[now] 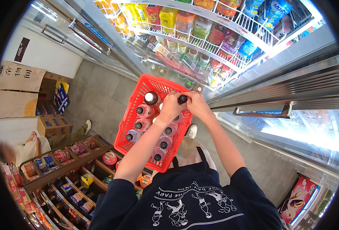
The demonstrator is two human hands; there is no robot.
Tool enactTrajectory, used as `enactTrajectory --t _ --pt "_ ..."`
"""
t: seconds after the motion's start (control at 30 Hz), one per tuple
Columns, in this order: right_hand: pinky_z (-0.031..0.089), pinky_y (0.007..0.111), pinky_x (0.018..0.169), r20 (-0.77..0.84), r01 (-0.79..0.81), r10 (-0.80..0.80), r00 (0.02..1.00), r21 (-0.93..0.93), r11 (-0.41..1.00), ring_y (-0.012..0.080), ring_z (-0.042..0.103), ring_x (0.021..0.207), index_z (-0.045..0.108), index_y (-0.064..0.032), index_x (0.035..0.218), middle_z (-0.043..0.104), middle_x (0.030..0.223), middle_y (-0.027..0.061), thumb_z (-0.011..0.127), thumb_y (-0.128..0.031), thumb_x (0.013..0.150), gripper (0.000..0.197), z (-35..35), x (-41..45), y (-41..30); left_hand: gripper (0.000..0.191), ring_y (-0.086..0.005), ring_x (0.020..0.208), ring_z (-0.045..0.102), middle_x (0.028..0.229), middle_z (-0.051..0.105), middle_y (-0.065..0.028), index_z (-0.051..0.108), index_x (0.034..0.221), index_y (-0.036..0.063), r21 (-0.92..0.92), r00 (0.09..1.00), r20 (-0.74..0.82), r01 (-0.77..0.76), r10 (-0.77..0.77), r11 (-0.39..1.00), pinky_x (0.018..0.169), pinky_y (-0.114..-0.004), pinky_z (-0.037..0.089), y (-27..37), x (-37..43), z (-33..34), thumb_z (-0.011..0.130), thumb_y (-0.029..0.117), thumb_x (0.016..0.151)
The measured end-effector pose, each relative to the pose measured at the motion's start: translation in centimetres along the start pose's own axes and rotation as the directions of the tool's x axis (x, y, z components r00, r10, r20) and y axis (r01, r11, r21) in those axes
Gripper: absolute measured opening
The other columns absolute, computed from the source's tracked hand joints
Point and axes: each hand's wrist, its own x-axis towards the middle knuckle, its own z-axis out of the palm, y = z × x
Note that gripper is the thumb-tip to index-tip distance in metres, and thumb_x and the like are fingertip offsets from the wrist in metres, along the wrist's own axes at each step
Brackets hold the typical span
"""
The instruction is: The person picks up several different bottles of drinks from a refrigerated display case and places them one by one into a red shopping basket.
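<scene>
A red plastic shopping basket [123,128] is in front of me, holding several upright bottles. My left hand [170,107] curls around the neck of a black-capped bottle [182,99] at the basket's far right corner. Pressing in from the other side, my right hand [197,103] has its fingers on the same bottle near its cap. The body of that bottle is mostly hidden by my hands. Pink bottles with black caps [143,110] line the basket's left side, and more pink bottles [169,130] line its right. A dark bottle with a white cap [152,98] fills the far left corner.
Beyond the basket is a lit drinks fridge with wire shelves [186,37] of pouches and bottles. Glass doors with metal handles [261,112] flank it. To the left, snack shelves [66,161] stand close by, with a person [31,146] behind them and a cardboard box [54,125].
</scene>
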Motion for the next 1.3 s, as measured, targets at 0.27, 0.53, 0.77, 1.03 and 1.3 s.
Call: enactTrajectory --t 0.27,0.53,0.77,1.03,1.3 --pt "0.048 0.042 0.083 0.06 -0.078 0.076 0.995 0.032 0.996 0.0405 0.062 0.092 0.064 0.0008 0.108 0.063 0.099 0.0272 0.045 0.002 0.081 0.034 -0.3 -0.4 -0.6 0.036 -0.0369 0.088 0.062 0.091 0.062 -0.0208 0.066 0.099 -0.0004 -0.03 0.997 -0.031 -0.071 0.07 0.997 0.079 -0.042 0.05 -1.3 -0.5 0.4 0.076 0.009 0.066" --pt "0.05 0.04 0.081 -0.098 -0.066 0.079 0.992 0.132 0.989 0.0352 0.065 0.086 0.063 0.0034 0.108 0.066 0.093 0.0249 0.049 -0.001 0.081 0.031 -0.4 -1.1 -1.5 0.037 -0.0213 0.086 0.065 0.098 0.063 -0.0147 0.062 0.11 -0.0011 -0.089 0.998 -0.013 -0.057 0.056 0.994 0.074 -0.031 0.053 -0.8 -2.8 -3.1 0.073 0.012 0.078" --pt "0.052 0.033 0.081 -0.21 -0.043 0.099 0.973 0.253 0.966 0.0238 0.067 0.091 0.062 0.003 0.11 0.069 0.098 0.0172 0.052 -0.002 0.089 0.025 -0.8 -2.8 -5.5 0.018 -0.0175 0.086 0.066 0.094 0.067 -0.0126 0.065 0.099 -0.0038 -0.385 0.999 -0.042 -0.041 0.027 0.922 0.077 -0.03 0.055 2.5 -5.5 -6.9 0.063 0.009 0.087" --pt "0.053 0.029 0.084 -0.372 -0.091 0.283 0.884 0.458 0.884 0.017 0.065 0.092 0.059 0.0061 0.112 0.068 0.098 0.0138 0.052 -0.007 0.094 0.023 -1.4 -10.0 -5.4 0.019 -0.0046 0.071 0.058 0.077 0.065 -0.0025 0.065 0.098 -0.0049 -0.54 0.986 0.133 -0.01 0.097 0.841 0.065 -0.021 0.047 3.4 -9.8 -5.1 0.061 0.012 0.091" --pt "0.05 0.025 0.074 -0.737 0.12 0.329 0.59 0.484 0.867 0.0111 0.062 0.08 0.063 0.0027 0.105 0.068 0.088 0.0079 0.061 -0.015 0.092 0.022 -7.8 -15.7 -2.7 0.025 -0.0131 0.079 0.065 0.086 0.067 -0.007 0.063 0.101 -0.0033 -0.635 0.935 0.285 0.019 0.21 0.772 0.07 -0.025 0.053 5.8 -9.6 -0.2 0.055 0.019 0.096"
